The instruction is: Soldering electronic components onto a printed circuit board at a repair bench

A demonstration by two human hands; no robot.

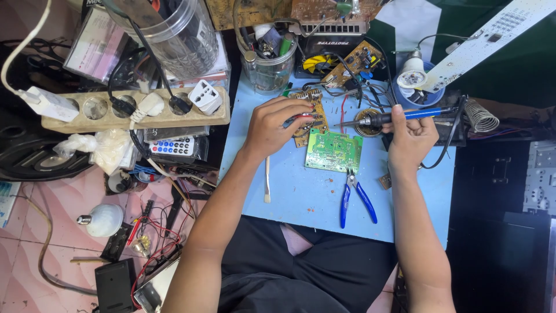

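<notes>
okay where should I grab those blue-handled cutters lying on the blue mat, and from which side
Take the blue-handled cutters by the two blue handles, which splay apart toward the person's lap, probably coming from the near edge of the blue mat. The short metal jaws point away toward the green circuit board, so they offer little to hold. Both handles lie flat and clear, between the left hand and the right hand.

Light blue tabletop (301,191); green rectangular circuit board (333,150); blue-handled metal pliers (354,197); blue-and-black soldering iron (399,116); tan wooden power strip (133,113); pink patterned floor tiles (35,232).
</notes>
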